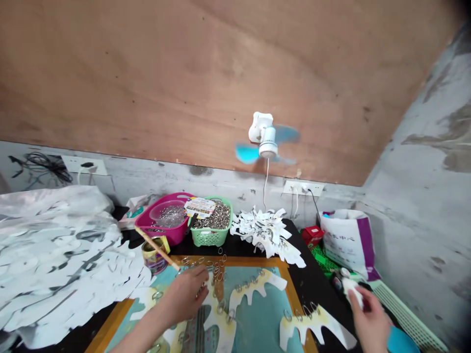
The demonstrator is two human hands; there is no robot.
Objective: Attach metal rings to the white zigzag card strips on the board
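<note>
My left hand (187, 295) reaches over the board with its fingers curled together, beside loose metal rings (220, 267). What lies between those fingertips is hidden. On the right, my right hand (371, 318) is closed around a small white object (353, 291) whose kind is unclear, next to a dark item. White scalloped cut-out pieces (257, 287) with yellowish smears lie on the teal board (253, 323), with metal rings standing along their edges. Another such piece (312, 326) overlaps the board's right edge, between my hands. Some pieces are partly covered by my left forearm.
A tin (154, 257) with a wooden stick (156, 247) stands left. Behind are a pink basket (143, 220) and a green basket (209, 239) of metal parts. White cut-outs pile up left (66, 274) and back (263, 230). A fan (268, 142) spins above; a bag (342, 242) stands right.
</note>
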